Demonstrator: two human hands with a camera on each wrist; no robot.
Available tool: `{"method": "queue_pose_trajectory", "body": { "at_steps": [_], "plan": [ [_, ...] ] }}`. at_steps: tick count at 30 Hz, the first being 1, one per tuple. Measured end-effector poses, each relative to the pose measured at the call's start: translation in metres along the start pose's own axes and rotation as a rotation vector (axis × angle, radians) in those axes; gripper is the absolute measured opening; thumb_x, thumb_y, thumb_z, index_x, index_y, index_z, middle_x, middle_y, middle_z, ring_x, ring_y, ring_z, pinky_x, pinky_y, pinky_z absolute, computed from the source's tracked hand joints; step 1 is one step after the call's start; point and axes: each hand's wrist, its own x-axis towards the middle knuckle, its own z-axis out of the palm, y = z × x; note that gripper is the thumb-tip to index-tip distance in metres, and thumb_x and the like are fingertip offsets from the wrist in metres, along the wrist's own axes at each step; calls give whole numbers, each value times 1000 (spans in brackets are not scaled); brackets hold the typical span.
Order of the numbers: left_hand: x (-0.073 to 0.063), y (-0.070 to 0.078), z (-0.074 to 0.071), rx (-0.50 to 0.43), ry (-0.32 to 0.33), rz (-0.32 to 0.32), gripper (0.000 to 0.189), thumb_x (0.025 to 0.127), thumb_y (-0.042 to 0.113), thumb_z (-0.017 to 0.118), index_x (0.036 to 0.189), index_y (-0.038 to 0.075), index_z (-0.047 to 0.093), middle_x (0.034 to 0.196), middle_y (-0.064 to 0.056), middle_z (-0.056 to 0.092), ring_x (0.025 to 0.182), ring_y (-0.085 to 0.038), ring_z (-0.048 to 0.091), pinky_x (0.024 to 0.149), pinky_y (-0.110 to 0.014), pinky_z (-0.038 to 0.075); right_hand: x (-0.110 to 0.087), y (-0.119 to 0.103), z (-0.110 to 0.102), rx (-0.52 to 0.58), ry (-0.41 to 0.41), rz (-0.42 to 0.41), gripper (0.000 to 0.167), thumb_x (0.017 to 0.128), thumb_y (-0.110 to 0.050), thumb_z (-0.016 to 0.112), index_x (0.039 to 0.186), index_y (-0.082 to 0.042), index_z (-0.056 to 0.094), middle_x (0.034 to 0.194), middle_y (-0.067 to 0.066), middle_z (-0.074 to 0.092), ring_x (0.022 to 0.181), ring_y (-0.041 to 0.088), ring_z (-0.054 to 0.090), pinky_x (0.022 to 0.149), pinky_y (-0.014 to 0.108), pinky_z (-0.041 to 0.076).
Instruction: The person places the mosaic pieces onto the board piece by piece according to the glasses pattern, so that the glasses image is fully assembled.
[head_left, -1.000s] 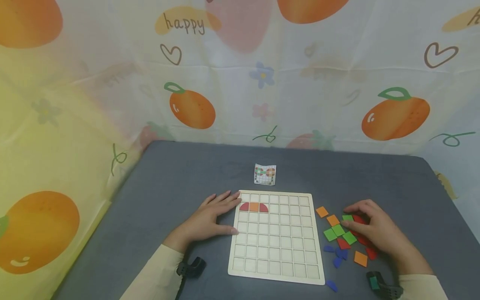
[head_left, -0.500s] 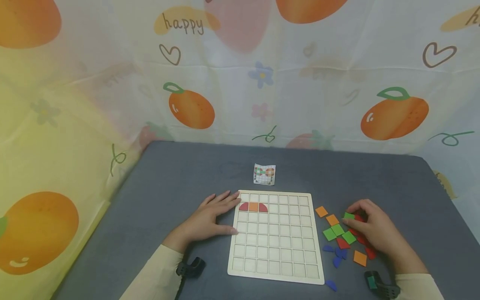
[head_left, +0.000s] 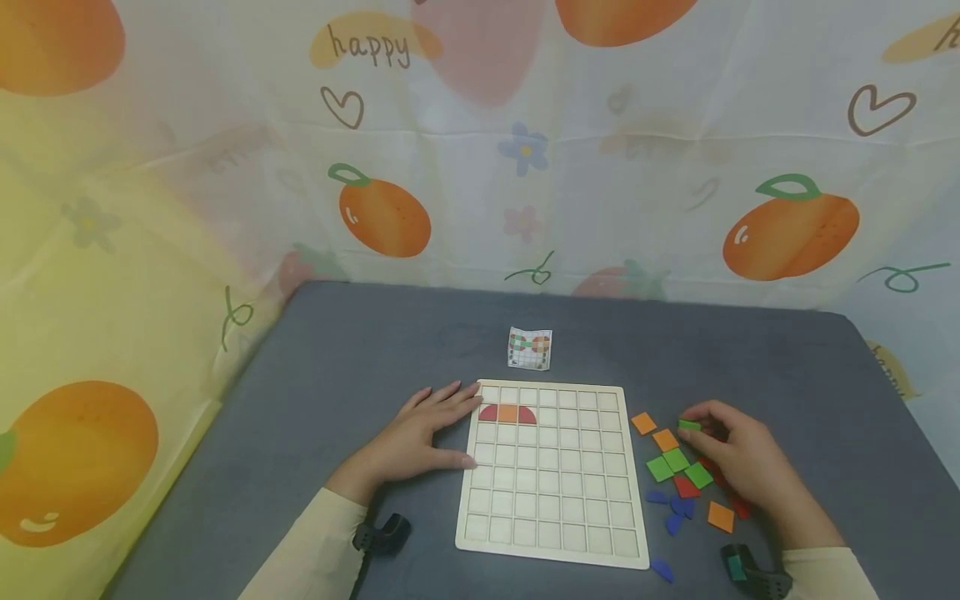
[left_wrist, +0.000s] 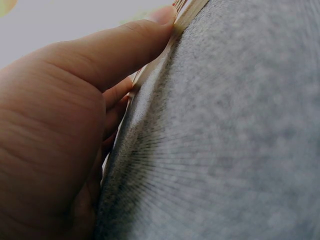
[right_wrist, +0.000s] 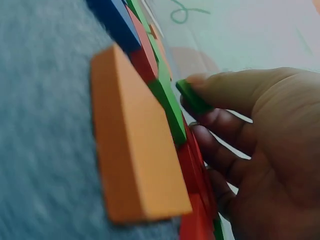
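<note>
My right hand (head_left: 742,450) pinches a green square tile (right_wrist: 194,97) between thumb and fingers, just above the loose tiles at the right of the board. With its fingers spread and straight, my left hand (head_left: 408,437) rests at the left edge of the pale grid board (head_left: 551,517); thumb and fingertips touch that edge. In the board's second row from the top, an orange square tile (head_left: 507,413) sits between two red quarter-round tiles, one being the left red tile (head_left: 489,413). In the left wrist view the thumb (left_wrist: 120,50) lies against the board's side.
Orange, green, red and blue tiles lie loose right of the board, among them a green tile (head_left: 660,469), an orange tile (head_left: 722,517) and a blue piece (head_left: 662,571). Behind the board lies a small pattern card (head_left: 529,348). A printed cloth (head_left: 465,200) hangs behind the table.
My right hand has lifted the green square tile off the pile and shifted slightly left with it. The left hand and the board have stayed in place.
</note>
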Motion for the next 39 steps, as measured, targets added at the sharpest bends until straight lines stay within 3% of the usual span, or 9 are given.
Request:
{"method": "queue_pose_trajectory", "body": {
  "at_steps": [8, 16, 26, 33, 39],
  "plan": [
    [0, -2, 1, 7, 5, 4, 100, 91, 66, 80, 172, 26, 38, 176, 15, 24, 165, -18, 12, 129, -56, 1, -1, -17, 6, 5, 80, -42, 22, 106, -24, 77, 122, -8, 76, 94, 0, 68, 81, 21, 59, 66, 35, 48],
    [0, 0, 0, 12, 4, 8, 99, 92, 65, 81, 172, 25, 38, 176, 16, 24, 165, -18, 13, 129, -55, 1, -2, -40, 14, 100, 63, -91, 23, 107, -21, 76, 126, -7, 77, 102, 0, 74, 86, 20, 68, 70, 31, 56],
    [0, -1, 1, 9, 10, 8, 99, 91, 63, 82, 171, 24, 39, 176, 15, 25, 165, -19, 13, 129, -56, 2, -1, -67, 35, 159, 97, -235, 19, 102, -8, 79, 121, -7, 77, 107, -3, 73, 92, 16, 68, 78, 30, 58],
    [0, 1, 0, 15, 14, 13, 98, 92, 62, 82, 171, 24, 39, 176, 13, 25, 165, -21, 14, 128, -58, 2, 2, -85, 51, 245, 136, -361, 17, 98, -1, 82, 111, -11, 78, 96, -8, 72, 78, 13, 66, 68, 29, 56],
    [0, 1, 0, 10, 9, 12, 99, 91, 63, 82, 171, 25, 38, 176, 14, 25, 165, -19, 13, 129, -56, 2, 7, -97, 60, 255, 113, -369, 17, 98, -3, 82, 113, -10, 78, 101, -11, 74, 86, 12, 69, 77, 32, 59]
  ]
}}
